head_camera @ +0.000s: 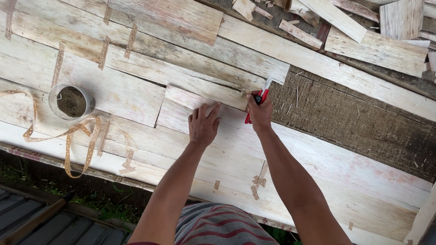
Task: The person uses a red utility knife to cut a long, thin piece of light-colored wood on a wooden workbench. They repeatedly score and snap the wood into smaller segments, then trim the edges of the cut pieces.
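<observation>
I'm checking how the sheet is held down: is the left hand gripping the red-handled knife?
No: the left hand lies flat on the veneer sheet, while the right hand grips the red-handled knife.

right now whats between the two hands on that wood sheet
In the head view, only bare pale veneer sheet lies between the left hand, pressed flat, and the right hand gripping the red cutter.
</observation>
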